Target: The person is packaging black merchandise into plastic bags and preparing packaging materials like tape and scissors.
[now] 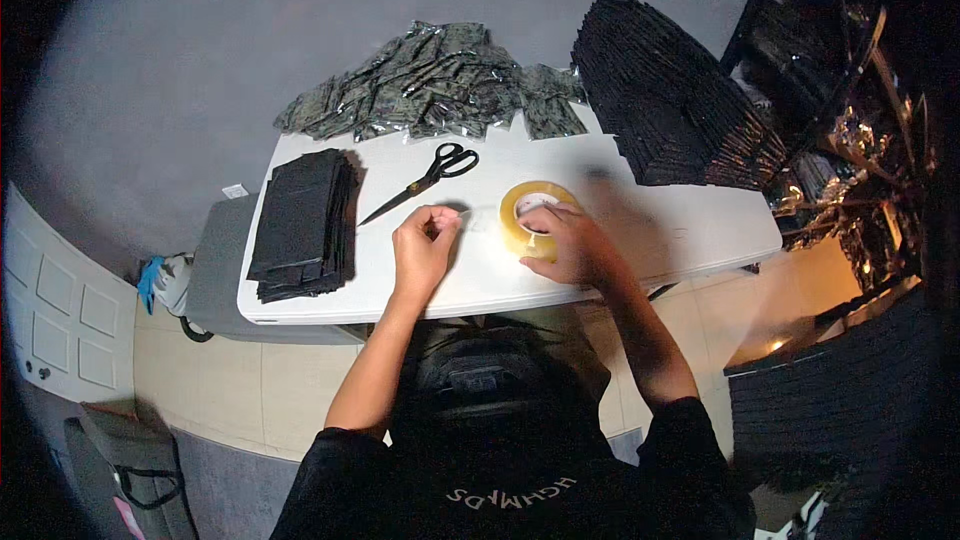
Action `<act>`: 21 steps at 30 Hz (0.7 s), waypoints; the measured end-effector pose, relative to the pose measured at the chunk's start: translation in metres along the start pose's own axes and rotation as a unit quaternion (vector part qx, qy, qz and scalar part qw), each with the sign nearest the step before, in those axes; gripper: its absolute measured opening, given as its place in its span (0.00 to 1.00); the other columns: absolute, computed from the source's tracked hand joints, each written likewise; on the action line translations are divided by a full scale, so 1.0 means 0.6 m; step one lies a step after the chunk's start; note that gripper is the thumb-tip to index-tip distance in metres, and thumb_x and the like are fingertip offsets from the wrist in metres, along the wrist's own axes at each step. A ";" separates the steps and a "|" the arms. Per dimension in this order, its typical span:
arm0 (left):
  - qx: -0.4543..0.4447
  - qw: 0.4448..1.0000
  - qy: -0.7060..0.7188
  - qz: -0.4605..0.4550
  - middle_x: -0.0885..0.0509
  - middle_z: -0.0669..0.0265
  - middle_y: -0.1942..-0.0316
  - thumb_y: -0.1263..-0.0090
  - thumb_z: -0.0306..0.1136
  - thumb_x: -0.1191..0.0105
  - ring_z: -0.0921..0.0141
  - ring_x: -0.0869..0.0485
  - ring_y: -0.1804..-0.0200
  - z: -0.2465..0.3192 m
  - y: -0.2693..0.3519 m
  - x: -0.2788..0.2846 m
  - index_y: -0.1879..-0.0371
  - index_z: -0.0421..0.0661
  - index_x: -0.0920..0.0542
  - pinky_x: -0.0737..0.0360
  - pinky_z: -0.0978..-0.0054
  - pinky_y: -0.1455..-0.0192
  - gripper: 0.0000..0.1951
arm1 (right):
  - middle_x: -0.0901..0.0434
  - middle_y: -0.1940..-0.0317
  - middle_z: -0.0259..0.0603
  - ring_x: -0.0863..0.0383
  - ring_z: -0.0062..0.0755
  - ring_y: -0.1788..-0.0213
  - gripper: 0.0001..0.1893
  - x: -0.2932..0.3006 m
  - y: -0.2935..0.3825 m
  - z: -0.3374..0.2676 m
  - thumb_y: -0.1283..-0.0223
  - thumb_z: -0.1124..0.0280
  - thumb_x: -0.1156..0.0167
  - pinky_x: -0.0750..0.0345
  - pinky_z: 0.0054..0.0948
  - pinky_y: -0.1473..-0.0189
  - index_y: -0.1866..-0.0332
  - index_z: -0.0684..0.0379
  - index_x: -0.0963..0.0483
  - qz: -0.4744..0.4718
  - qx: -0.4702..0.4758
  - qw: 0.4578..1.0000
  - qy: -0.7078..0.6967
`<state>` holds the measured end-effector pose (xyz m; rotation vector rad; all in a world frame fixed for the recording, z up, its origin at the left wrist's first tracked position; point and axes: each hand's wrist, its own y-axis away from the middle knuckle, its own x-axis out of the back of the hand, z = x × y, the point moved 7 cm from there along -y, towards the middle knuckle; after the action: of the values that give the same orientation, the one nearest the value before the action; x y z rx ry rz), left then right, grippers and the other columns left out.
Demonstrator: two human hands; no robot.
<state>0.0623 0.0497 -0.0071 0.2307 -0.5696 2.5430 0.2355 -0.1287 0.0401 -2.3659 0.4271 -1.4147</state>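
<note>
In my right hand is a large roll of clear yellowish packing tape, with fingers in its core and the thumb at the near rim. My left hand is to the left of the roll, thumb and forefinger pinched together. From that pinch a thin strip of clear tape seems to run towards the roll, though it is hard to make out against the white table. Black-handled scissors lie beyond my left hand, blades pointing towards me. At the left stands a stack of flat black packets.
Along the far edge is a heap of clear-wrapped, dark patterned packets. A large fanned pile of black packets covers the far right. A grey bench adjoins the table's left side. Shiny decorations stand beyond the right end.
</note>
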 end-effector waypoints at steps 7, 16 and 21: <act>-0.045 0.997 -0.045 0.049 0.06 0.57 0.61 0.23 0.24 0.34 0.70 0.09 0.60 0.038 0.013 0.014 0.56 0.32 0.10 0.13 0.72 0.53 0.07 | 0.10 0.50 0.51 0.12 0.56 0.43 0.25 -0.025 0.013 0.000 0.42 0.62 0.20 0.19 0.49 0.38 0.42 0.61 0.17 0.057 0.004 0.997 0.048; -0.133 0.980 -0.069 0.128 0.11 0.55 0.64 0.25 0.25 0.32 0.63 0.10 0.65 0.064 0.063 0.063 0.57 0.37 0.09 0.15 0.68 0.59 0.05 | 0.11 0.46 0.50 0.13 0.55 0.40 0.23 -0.033 -0.044 0.072 0.39 0.63 0.23 0.20 0.51 0.36 0.42 0.61 0.18 0.141 -0.070 0.982 0.108; -0.040 0.990 -0.012 0.135 0.09 0.56 0.62 0.23 0.27 0.33 0.67 0.09 0.63 -0.005 0.035 0.085 0.57 0.36 0.11 0.13 0.70 0.55 0.06 | 0.15 0.40 0.52 0.16 0.57 0.37 0.22 -0.005 -0.033 0.052 0.38 0.68 0.25 0.21 0.51 0.34 0.40 0.61 0.20 0.077 -0.030 0.996 0.041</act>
<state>0.0076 0.0575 -0.0035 0.1644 -0.7559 2.7730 0.2636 -0.1051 0.0330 -2.2723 0.6681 -1.4498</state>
